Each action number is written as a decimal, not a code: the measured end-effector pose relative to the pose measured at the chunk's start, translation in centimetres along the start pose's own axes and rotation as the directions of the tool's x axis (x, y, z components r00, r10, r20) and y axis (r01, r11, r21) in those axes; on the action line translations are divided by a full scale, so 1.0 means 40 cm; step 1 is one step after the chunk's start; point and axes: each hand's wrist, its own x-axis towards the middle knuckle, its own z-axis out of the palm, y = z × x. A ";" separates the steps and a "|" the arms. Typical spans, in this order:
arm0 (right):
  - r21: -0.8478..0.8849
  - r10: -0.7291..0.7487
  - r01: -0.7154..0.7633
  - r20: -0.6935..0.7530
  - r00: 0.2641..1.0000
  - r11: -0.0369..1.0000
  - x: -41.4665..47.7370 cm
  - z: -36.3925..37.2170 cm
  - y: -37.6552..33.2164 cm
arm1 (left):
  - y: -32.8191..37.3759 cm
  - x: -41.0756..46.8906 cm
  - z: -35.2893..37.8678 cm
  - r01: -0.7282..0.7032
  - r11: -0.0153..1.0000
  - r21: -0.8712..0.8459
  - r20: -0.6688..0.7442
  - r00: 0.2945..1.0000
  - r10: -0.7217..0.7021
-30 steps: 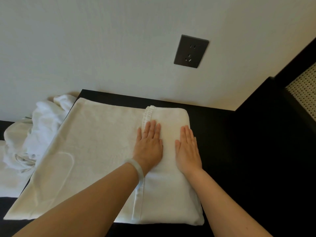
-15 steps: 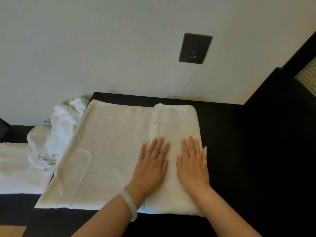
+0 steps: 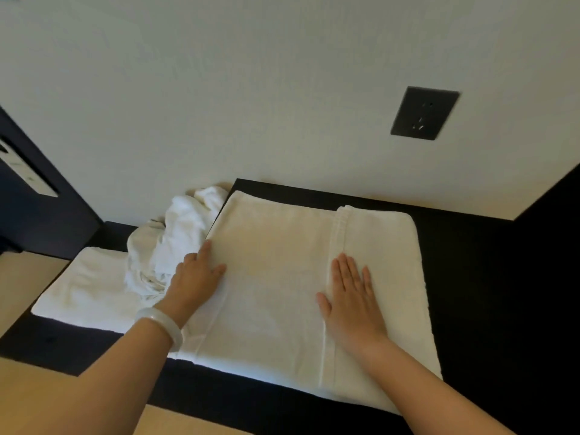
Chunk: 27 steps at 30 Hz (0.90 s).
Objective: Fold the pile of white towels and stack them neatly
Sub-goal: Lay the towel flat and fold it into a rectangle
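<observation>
Head view: saw a white towel [image 3: 276, 277] spread on a black tabletop [image 3: 477, 277], far edge near the pale wall [image 3: 219, 89]. Noted the right part doubled over the rest, with a hemmed edge [image 3: 339, 233] running front to back across the top layer.

Logged right hand [image 3: 353, 298] palm down across that hemmed edge, fingers straight and slightly fanned, thumb out to the left on the lower layer. Held nothing; pressed flat on the cloth only.

Logged left hand [image 3: 196, 277] at the left edge of the same towel, back of hand up. Saw the thumb laid on top of the cloth and the index finger straight along the edge. Could not see the other fingers, hidden beyond the knuckles on the far side of the edge. Could not tell whether pinching the edge or just resting on it. Marked a pale bracelet [image 3: 160, 324] on that wrist.

Spotted crumpled white towels [image 3: 175, 233] heaped just left of the spread towel, touching its edge and close beside the left hand. Spotted a flat white towel [image 3: 84, 290] under and in front of that heap, at the left end of the tabletop.

Noted a dark wall socket [image 3: 423, 113] above and right of the towel, and a dark panel [image 3: 37, 215] at far left.
</observation>
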 end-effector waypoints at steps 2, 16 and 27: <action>0.001 0.004 -0.004 -0.002 1.000 1.000 -0.001 -0.001 -0.003 | -0.004 0.022 -0.025 0.074 0.997 0.009 0.014 0.997 -0.074; 0.085 0.011 -0.013 0.016 1.000 0.996 0.005 0.007 0.009 | 0.071 -0.044 -0.227 0.346 0.696 -0.629 0.562 0.821 0.100; 0.968 0.372 -0.238 0.195 0.908 0.075 -0.054 -0.136 0.211 | 0.540 -0.203 -0.038 -0.007 0.760 -0.650 0.463 0.789 0.403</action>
